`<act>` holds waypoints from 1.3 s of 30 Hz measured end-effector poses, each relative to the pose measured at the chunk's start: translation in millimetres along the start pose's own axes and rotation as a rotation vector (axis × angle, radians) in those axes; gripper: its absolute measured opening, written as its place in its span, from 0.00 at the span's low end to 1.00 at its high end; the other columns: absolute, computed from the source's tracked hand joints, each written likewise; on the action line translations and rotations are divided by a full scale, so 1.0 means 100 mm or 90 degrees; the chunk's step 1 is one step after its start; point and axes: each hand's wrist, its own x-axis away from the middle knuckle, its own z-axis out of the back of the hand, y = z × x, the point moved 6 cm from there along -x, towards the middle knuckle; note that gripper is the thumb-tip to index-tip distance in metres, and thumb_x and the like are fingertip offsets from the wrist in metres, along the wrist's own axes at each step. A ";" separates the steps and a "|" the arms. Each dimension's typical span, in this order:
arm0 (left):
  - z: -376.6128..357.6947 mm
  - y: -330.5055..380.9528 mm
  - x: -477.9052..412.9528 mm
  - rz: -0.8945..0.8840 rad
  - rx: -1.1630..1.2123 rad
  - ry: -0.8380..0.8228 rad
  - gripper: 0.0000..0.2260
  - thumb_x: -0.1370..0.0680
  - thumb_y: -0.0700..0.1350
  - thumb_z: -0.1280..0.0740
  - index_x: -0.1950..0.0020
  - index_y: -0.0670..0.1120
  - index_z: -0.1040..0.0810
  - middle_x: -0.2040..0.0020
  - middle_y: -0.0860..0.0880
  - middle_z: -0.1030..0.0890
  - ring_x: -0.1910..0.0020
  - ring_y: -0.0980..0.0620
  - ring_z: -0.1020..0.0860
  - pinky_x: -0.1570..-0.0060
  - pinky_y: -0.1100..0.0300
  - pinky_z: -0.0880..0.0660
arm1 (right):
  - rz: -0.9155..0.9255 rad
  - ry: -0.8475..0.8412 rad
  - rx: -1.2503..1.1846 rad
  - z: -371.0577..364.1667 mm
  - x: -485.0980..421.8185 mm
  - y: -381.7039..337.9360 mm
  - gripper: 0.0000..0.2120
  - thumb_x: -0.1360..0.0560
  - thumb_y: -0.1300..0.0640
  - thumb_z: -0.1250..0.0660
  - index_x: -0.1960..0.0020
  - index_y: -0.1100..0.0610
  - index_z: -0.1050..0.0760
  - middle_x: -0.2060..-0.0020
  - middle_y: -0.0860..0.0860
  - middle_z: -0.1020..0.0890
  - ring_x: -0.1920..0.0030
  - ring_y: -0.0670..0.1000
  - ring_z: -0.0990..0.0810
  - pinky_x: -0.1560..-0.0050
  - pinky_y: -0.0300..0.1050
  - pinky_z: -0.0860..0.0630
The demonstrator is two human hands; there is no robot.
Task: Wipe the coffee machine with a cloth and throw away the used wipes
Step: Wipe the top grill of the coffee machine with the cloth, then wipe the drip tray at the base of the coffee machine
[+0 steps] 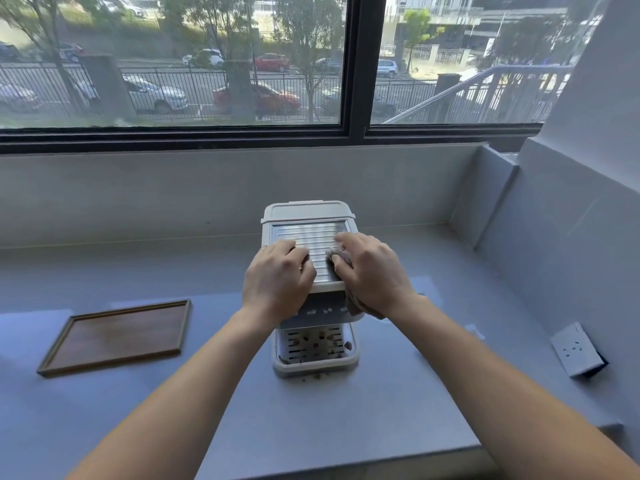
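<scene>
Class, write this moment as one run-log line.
phase: wiping top | left hand: holds machine | right hand: grips cloth on top | drip tray: debris

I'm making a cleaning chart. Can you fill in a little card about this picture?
machine: on grey counter, below window
left hand: holds machine's top
right hand: grips cloth on machine's top
drip tray: crumbs on it
wooden tray: left of machine
socket: right of machine
</scene>
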 end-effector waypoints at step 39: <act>-1.89 -0.97 2.29 0.172 -0.059 -0.286 0.33 0.22 0.59 0.59 0.20 0.46 0.61 0.18 0.49 0.56 0.22 0.57 0.63 0.27 0.56 0.70 | -0.196 -0.148 0.045 -1.87 2.40 0.57 0.35 0.26 0.39 0.38 0.27 0.60 0.36 0.34 0.55 0.32 0.34 0.57 0.34 0.30 0.56 0.35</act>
